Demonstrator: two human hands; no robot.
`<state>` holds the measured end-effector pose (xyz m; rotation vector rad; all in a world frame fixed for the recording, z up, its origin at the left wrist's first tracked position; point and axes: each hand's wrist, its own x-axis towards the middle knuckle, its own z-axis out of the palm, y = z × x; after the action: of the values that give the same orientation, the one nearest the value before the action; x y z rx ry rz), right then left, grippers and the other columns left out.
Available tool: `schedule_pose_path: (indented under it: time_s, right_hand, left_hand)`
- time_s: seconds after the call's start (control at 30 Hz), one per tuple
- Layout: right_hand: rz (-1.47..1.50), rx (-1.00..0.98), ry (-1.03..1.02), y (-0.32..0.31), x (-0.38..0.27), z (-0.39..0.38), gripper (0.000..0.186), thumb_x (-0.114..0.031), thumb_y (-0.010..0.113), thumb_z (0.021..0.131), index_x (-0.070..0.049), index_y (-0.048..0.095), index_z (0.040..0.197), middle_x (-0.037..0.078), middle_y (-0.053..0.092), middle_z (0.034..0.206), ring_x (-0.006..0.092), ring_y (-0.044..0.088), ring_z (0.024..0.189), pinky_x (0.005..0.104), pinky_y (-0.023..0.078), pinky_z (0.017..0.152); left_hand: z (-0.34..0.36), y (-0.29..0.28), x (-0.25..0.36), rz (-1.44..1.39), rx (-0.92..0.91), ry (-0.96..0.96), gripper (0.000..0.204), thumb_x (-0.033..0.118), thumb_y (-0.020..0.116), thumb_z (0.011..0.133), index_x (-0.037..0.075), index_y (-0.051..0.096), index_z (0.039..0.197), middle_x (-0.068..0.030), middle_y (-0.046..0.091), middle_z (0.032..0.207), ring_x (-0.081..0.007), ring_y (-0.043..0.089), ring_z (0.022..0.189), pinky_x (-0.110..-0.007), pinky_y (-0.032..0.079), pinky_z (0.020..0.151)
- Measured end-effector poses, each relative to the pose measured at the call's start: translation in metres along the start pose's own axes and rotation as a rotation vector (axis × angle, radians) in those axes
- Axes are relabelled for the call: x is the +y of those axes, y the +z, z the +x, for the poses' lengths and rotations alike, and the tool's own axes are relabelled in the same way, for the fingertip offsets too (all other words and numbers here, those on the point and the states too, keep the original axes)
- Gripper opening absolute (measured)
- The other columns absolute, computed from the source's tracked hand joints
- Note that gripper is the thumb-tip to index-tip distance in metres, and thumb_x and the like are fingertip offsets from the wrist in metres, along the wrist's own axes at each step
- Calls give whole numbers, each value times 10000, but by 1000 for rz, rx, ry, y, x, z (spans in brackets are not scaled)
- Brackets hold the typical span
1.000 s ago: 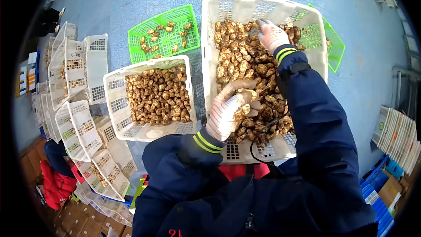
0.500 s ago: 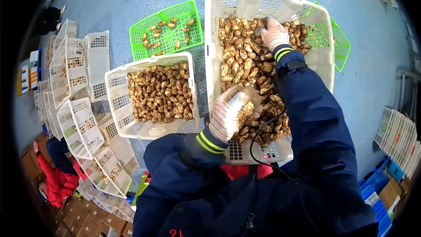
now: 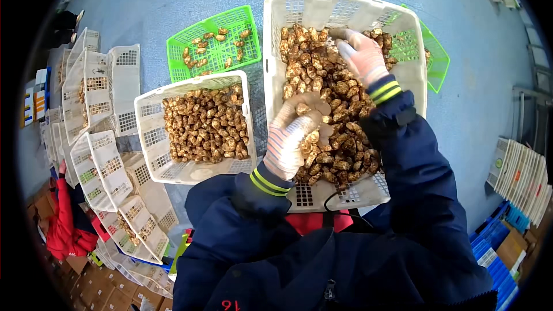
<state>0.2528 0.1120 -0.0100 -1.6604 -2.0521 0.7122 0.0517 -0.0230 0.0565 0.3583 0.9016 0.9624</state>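
Observation:
My gloved left hand [image 3: 291, 141] is closed around several knobbly brown tubers above the near-left part of a large white crate [image 3: 273, 72]. My gloved right hand [image 3: 360, 57] reaches onto the tuber pile [image 3: 311, 66] near that crate's back, its fingertips apart and outstretched. A black cable runs from the crate's near side. Left of it, a smaller white crate [image 3: 151, 109] holds a dense load of similar tubers [image 3: 204, 124]. Behind that crate, a green basket [image 3: 175, 52] holds scattered tubers. A second green basket [image 3: 438, 69] shows behind the large crate's right side.
Stacked white crates [image 3: 125, 92], some with tubers, line the left. A co-worker in a red jacket [image 3: 66, 236] is beyond them at lower left, near brown cartons [image 3: 103, 288]. At right are stacked white panels [image 3: 518, 178] and blue crates [image 3: 495, 276], on or along the blue floor.
My right hand has shifted slightly toward me and tilted within the crate. My left hand still grips tubers, a little farther left. The co-worker's arm and body have moved.

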Motion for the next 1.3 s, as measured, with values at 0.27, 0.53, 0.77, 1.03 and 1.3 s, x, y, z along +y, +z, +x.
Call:
schedule_pose_path:
  time_s: [0.27, 0.53, 0.77, 1.03, 1.3]
  right_hand:
    - [-459, -254, -13, 88, -15, 28, 524, -196, 529, 824, -158, 470, 1343, 168, 443, 1378, 380, 403, 1271, 426, 347, 1056]
    - [118, -590, -250, 35, 6, -18, 475, -101, 529, 782, -134, 572, 1254, 160, 580, 1194, 310, 548, 1107, 394, 444, 951]
    - [-321, 149, 344, -18, 94, -30, 474, -174, 558, 795, -67, 525, 1256, 190, 551, 1240, 336, 523, 1157, 404, 418, 999]
    - [-566, 61, 386, 10, 62, -9, 538, -191, 621, 772, -98, 514, 1291, 158, 464, 1363, 356, 457, 1227, 406, 363, 1052]
    - [-212, 233, -20, 12, 42, -48, 464, -77, 544, 754, -75, 559, 1219, 174, 534, 1272, 355, 497, 1172, 417, 409, 1005]
  left_hand:
    - [2, 0, -4, 13, -65, -181, 306, 119, 555, 892, 25, 537, 1183, -132, 641, 998, -165, 633, 688, -261, 513, 567]
    - [1, -4, -7, -13, -139, -218, 285, 135, 550, 896, 42, 539, 1165, -114, 641, 1013, -157, 634, 725, -265, 520, 607]
    - [-2, 3, -3, 70, -145, -121, 260, 112, 553, 873, -7, 546, 1105, -131, 635, 963, -172, 617, 698, -282, 507, 594]
    - [0, 5, -5, 98, -158, -143, 260, 130, 544, 878, 12, 541, 1110, -127, 630, 959, -176, 610, 683, -288, 496, 569]
    - [-5, 2, -3, 73, -146, -149, 256, 128, 542, 878, 11, 545, 1106, -127, 639, 955, -171, 617, 710, -284, 495, 576]
